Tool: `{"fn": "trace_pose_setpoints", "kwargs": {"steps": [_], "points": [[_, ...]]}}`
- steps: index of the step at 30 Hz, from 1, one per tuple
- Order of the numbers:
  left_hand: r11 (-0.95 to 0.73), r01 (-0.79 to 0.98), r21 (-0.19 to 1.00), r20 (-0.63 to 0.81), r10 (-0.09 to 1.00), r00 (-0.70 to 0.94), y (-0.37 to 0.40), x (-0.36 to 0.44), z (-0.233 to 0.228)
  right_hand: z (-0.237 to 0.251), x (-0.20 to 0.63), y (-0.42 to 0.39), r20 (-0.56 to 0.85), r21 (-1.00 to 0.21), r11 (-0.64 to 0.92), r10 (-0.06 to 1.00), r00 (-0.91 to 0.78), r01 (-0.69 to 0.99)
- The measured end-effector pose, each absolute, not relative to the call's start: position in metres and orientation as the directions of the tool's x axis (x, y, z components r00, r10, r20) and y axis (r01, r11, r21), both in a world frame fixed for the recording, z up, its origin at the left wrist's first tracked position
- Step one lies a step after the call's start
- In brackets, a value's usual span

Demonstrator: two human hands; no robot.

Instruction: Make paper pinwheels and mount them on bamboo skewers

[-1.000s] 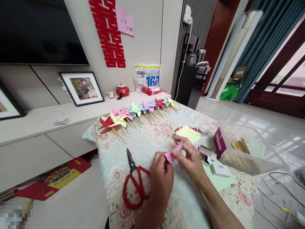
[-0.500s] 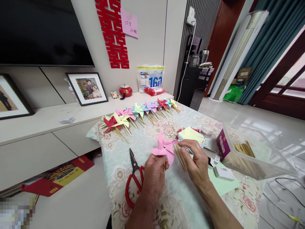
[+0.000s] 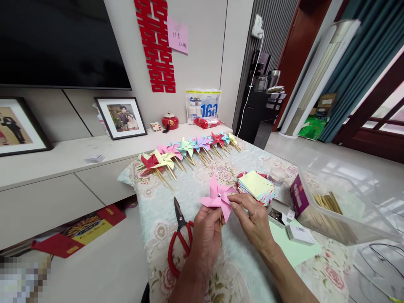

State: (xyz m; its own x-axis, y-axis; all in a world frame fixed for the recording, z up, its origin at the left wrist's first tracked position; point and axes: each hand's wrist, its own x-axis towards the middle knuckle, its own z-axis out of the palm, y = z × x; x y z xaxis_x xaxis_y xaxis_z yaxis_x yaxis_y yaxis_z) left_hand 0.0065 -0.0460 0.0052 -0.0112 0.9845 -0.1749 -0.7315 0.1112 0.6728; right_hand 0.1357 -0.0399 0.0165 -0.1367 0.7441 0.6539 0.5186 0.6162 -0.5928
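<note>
Hands meet over a floral tablecloth [image 3: 189,185]: the left hand [image 3: 206,233] grips the thin wooden stick of a pink paper pinwheel [image 3: 217,198], while the right hand [image 3: 254,221] pinches one blade's edge. Red-handled scissors [image 3: 179,240] lie just left; a stack of coloured paper squares [image 3: 255,185] sits beyond.

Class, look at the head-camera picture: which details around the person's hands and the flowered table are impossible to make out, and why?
- Head view: the stick under the pink paper pinwheel is mostly hidden by the left hand.
- Red-handled scissors: the right loop is hidden behind that hand.
- Small open cardboard box: its contents are too small to identify.
- Clear plastic tub: glare blurs the sticks inside.
</note>
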Motion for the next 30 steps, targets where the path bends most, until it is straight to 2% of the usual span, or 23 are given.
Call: {"fn": "trace_pose_setpoints", "kwargs": {"steps": [6,11,18,23,26,28,30], "points": [[0.098,-0.726,0.68,-0.191,0.98,-0.046,-0.046,0.009,0.003,0.017,0.135,-0.041,0.729,-0.522,0.613,0.682,-0.063,0.593],[0.095,-0.708,0.699,-0.204,0.976,-0.071,-0.049,0.014,0.006,0.018,0.133,-0.042,0.769,-0.426,0.627,0.63,-0.104,0.652],[0.099,-0.666,0.74,-0.185,0.981,-0.06,-0.053,0.02,0.004,0.016,0.133,-0.041,0.735,-0.426,0.604,0.666,-0.132,0.674],[0.111,-0.691,0.715,-0.194,0.98,-0.043,-0.054,0.021,0.005,0.017,0.133,-0.041,0.745,-0.422,0.619,0.653,-0.135,0.663],[0.105,-0.739,0.666,-0.218,0.974,-0.058,-0.048,0.015,0.005,0.015,0.134,-0.042,0.742,-0.457,0.629,0.659,-0.12,0.629],[0.081,-0.768,0.635,-0.222,0.972,-0.081,-0.042,0.009,0.004,0.013,0.133,-0.042,0.684,-0.535,0.598,0.721,-0.111,0.597],[0.037,-0.788,0.614,-0.209,0.971,-0.118,-0.035,0.001,0.002,0.01,0.131,-0.043,0.549,-0.632,0.523,0.823,-0.146,0.572]]}}
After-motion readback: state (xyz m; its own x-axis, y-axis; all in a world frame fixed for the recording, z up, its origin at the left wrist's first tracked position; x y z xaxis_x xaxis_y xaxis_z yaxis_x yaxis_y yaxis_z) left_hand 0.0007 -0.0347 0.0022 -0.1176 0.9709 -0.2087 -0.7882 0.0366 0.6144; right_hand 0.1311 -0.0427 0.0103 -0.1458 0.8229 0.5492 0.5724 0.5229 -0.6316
